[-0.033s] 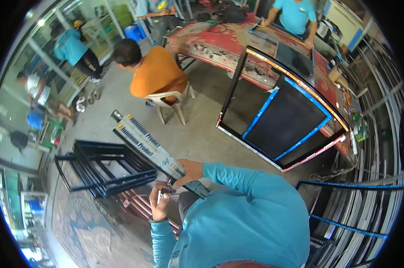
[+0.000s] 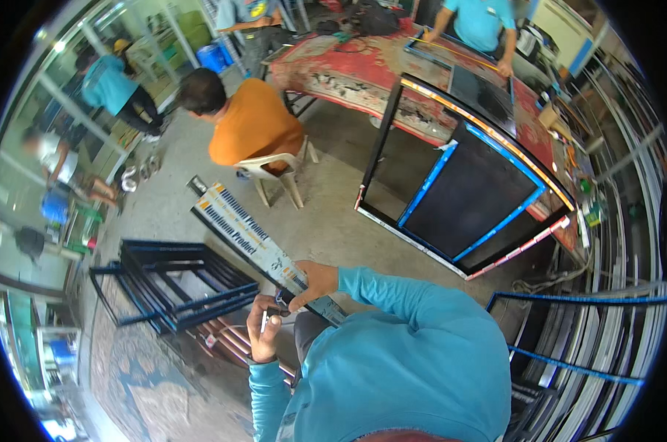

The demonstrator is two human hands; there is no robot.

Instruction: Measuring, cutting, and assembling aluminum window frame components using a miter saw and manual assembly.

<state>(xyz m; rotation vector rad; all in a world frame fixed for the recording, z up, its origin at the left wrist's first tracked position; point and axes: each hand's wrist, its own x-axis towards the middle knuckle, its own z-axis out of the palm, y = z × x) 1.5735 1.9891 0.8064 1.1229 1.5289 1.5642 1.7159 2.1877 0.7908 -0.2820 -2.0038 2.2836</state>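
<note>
A long metal profile (image 2: 239, 227), wrapped in printed white film, slants from the middle of the scene toward the person's body, its bare tip at the far left end. The right hand (image 2: 317, 278) grips it near the body, fingers bent over the film and thumb toward the left. Just beside it, the left hand (image 2: 263, 328) is curled, pinching a small piece (image 2: 265, 321) with a pale edge; its kind I cannot tell.

To the left, dark frames (image 2: 179, 276) lie stacked, with brown bars (image 2: 227, 335) at their near side. A worn patterned mat (image 2: 138, 368) covers the near left ground; beyond spreads bare, stained concrete floor (image 2: 333, 195).

Farther off, a person in orange (image 2: 258, 121) sits on a pale plastic chair (image 2: 271, 166). Far right, a table (image 2: 333, 70) has a scuffed red covering, its paint-like patches flaking; a large dark frame (image 2: 370, 158) leans near it, and a worker in blue (image 2: 481, 22) stands behind. Glass partitions (image 2: 64, 96) line the far left, and long profiles (image 2: 606, 353) crowd the right side.
</note>
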